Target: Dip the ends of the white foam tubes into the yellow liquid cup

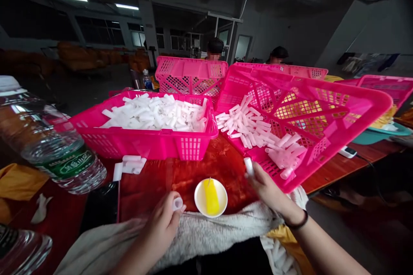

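My left hand [166,215] is closed around a short white tube [177,203], its open end facing up, left of a small white bowl [198,197]. In the bowl lies a yellow piece [211,197] with a thin stick at its top. My right hand [263,182] pinches another white tube [248,166] beside the near edge of a tilted pink basket [342,146]. White tubes [248,124] are spread inside that basket. An upright pink basket [155,144] at the left is heaped with white tubes [158,111].
Large water bottles [67,154] stand at the left, near a dark flat object [101,204]. Several loose tubes [132,164] lie before the upright basket. A grey cloth [213,236] covers the near edge. People sit behind more pink baskets [192,71].
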Demonstrator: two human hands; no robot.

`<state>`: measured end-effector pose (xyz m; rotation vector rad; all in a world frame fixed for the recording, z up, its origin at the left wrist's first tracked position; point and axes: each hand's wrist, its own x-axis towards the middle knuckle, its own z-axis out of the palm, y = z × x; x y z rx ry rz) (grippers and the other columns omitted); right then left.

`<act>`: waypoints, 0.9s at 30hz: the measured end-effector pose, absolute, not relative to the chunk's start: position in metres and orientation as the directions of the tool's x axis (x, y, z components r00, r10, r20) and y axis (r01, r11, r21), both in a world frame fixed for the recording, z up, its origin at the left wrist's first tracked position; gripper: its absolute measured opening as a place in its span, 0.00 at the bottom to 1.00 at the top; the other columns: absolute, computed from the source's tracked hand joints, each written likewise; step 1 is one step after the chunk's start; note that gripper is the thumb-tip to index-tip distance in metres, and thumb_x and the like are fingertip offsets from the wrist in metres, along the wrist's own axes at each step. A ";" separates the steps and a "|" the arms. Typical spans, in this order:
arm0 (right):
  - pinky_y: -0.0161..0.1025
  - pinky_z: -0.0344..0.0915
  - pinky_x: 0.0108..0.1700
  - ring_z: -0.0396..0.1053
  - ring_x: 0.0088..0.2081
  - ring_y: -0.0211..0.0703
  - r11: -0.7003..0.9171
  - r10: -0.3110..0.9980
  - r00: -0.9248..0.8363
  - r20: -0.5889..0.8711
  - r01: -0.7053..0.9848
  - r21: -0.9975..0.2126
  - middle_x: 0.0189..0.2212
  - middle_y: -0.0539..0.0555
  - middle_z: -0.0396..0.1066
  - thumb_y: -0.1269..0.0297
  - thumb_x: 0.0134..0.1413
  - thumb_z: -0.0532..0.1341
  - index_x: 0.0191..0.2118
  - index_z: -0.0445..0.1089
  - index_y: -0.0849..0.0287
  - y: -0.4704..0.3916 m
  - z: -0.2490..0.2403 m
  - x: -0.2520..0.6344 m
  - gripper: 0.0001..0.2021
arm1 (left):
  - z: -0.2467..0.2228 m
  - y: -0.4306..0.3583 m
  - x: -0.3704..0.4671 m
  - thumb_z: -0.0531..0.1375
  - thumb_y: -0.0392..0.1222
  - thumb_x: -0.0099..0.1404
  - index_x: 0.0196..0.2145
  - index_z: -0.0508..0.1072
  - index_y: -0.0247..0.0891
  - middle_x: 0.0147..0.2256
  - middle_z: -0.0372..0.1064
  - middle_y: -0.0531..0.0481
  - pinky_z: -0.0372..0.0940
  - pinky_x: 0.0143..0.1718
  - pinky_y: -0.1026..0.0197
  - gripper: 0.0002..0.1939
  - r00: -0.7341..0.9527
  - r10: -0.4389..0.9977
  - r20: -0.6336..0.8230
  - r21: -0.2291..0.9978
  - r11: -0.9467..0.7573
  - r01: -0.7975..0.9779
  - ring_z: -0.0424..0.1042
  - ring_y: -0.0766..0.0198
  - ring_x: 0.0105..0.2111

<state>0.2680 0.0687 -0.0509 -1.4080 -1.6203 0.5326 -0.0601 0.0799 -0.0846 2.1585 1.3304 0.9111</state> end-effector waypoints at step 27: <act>0.44 0.66 0.54 0.66 0.53 0.51 0.471 0.844 -0.130 0.521 0.644 -0.602 0.51 0.61 0.66 0.62 0.67 0.48 0.59 0.62 0.53 0.062 -0.099 0.216 0.18 | -0.117 0.100 -0.015 0.67 0.31 0.48 0.53 0.67 0.41 0.49 0.71 0.45 0.68 0.50 0.57 0.34 0.388 0.826 0.410 0.587 -0.564 0.581 0.71 0.53 0.48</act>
